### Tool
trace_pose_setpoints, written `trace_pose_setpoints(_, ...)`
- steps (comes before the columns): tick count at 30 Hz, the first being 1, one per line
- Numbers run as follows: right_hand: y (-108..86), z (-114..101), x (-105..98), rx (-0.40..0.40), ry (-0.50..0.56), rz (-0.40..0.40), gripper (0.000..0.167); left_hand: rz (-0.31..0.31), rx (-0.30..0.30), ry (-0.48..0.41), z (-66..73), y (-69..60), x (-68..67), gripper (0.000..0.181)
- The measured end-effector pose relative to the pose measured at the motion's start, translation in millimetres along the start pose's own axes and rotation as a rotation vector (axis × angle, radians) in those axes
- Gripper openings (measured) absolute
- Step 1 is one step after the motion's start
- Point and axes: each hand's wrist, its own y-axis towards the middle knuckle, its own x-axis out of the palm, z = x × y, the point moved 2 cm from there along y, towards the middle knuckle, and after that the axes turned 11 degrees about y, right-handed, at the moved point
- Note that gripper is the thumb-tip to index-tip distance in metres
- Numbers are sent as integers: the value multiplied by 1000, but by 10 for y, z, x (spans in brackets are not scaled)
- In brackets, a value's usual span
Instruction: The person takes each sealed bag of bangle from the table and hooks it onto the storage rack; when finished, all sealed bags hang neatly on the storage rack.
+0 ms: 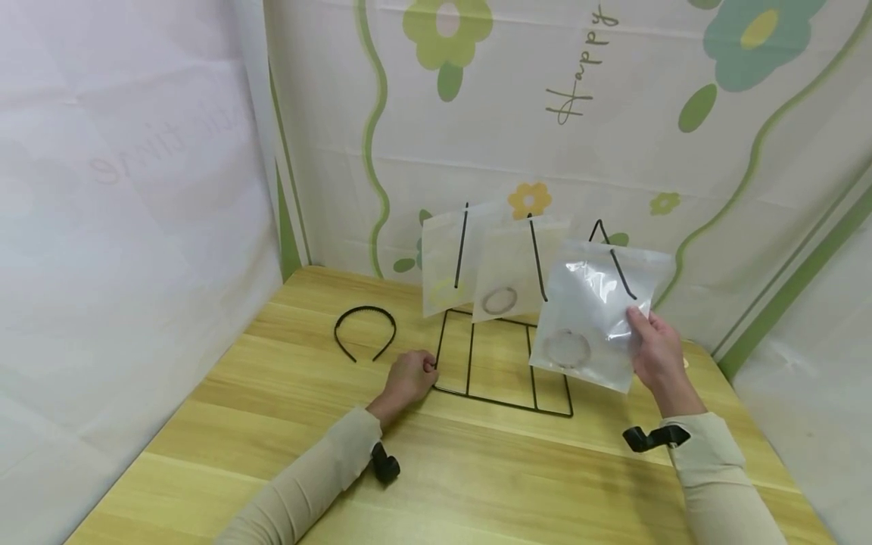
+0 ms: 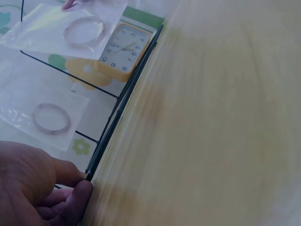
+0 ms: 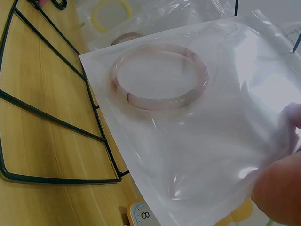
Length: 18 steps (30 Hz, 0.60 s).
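My right hand [image 1: 659,352] pinches the side edge of a clear plastic bag [image 1: 599,310], which hangs from the right hook of a black wire rack [image 1: 500,402]. Inside that bag lies a pale pinkish bangle [image 3: 155,104]. At the front left corner of the rack's base, my left hand [image 1: 409,376] grips the wire between thumb and fingers. On the left hook hangs a bag [image 1: 439,246] with a yellow bangle [image 3: 113,31]; on the middle hook, another bag [image 1: 507,261] with a brownish bangle [image 1: 499,313].
A black headband [image 1: 365,308] lies on the wooden table [image 1: 306,454], left of the rack. Behind the right bag is a yellow-orange clock [image 2: 124,52], mostly hidden from the head camera. Patterned curtains [image 1: 327,151] stand close behind and at both sides.
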Motion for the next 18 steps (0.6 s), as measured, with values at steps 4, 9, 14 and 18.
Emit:
trace_pose_setpoints(4, 52, -2, 13, -8, 11, 25, 11, 4, -4, 3, -5, -4, 1, 22)
trace_pose_setpoints(9, 126, 1, 40, -20, -9, 108, 11, 7, -5, 4, -10, -3, 12, 21)
trace_pose_setpoints(14, 198, -19, 54, -12, -34, 161, 11, 18, 4, 6, -19, 4, 22, 21)
trace_pose_setpoints(18, 254, -20, 57, -15, -65, 195, 13, 19, 10, 1, -10, -4, 16, 21)
